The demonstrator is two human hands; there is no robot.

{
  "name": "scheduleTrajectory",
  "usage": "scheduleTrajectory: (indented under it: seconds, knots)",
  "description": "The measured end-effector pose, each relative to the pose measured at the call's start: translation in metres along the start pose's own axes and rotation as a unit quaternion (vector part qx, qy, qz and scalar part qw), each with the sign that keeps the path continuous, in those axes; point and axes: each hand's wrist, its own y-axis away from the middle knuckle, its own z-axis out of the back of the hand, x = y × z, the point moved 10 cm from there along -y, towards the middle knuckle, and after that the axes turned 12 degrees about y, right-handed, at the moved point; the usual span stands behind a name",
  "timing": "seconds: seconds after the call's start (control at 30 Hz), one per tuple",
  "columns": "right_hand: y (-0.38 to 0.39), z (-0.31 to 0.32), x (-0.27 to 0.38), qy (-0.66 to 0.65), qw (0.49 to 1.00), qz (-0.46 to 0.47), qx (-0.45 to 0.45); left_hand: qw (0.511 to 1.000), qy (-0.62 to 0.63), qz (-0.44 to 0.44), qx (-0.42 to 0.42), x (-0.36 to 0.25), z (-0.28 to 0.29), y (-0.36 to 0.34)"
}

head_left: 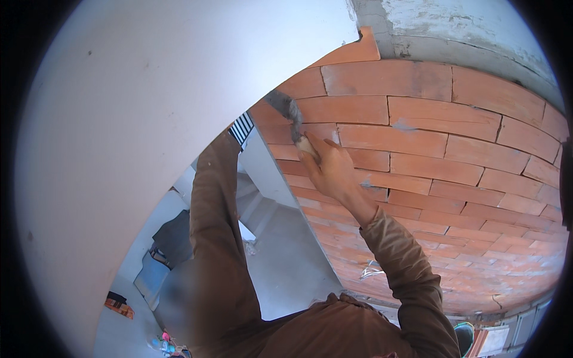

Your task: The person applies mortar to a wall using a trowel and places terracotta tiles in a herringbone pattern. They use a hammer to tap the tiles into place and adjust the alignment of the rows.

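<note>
My right hand (331, 168) is closed around the pale handle of a trowel (293, 114). Its grey, mortar-smeared blade lies close to the upper left part of a brick wall (418, 134); whether they touch I cannot tell. Part of the blade disappears behind a large smooth white surface (137, 101) that covers the upper left of the view. My left arm, in a brown sleeve, reaches up behind this white surface, which hides my left hand.
Grey concrete (471, 51) runs along the wall's top. Below are stairs (253, 206), a grey floor (286, 256) and a striped grille (241, 130). Dark and blue sheets (150, 279) lean at lower left. Pale wires (371, 272) stick out of the wall; a bucket (464, 337) stands at lower right.
</note>
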Motion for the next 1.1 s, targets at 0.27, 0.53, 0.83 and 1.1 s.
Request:
scheduleTrajectory:
  seconds: [0.27,0.53,0.83,1.1]
  knots:
    - [-0.025,-0.037,0.002,-0.153,0.983,-0.078,0.067,0.997,0.043,0.059,0.016,0.012,0.002,-0.013]
    - [-0.047,-0.047,0.032,-0.137,0.988,-0.049,0.051,0.936,0.256,0.178,0.164,0.071,0.115,-0.092]
    - [-0.058,-0.032,0.027,-0.135,0.986,-0.090,0.041,0.989,0.105,0.090,0.047,0.023,0.023,-0.033]
    - [-0.031,-0.017,0.030,-0.027,0.998,-0.057,0.022,0.995,0.070,0.074,0.020,0.018,0.016,-0.016]
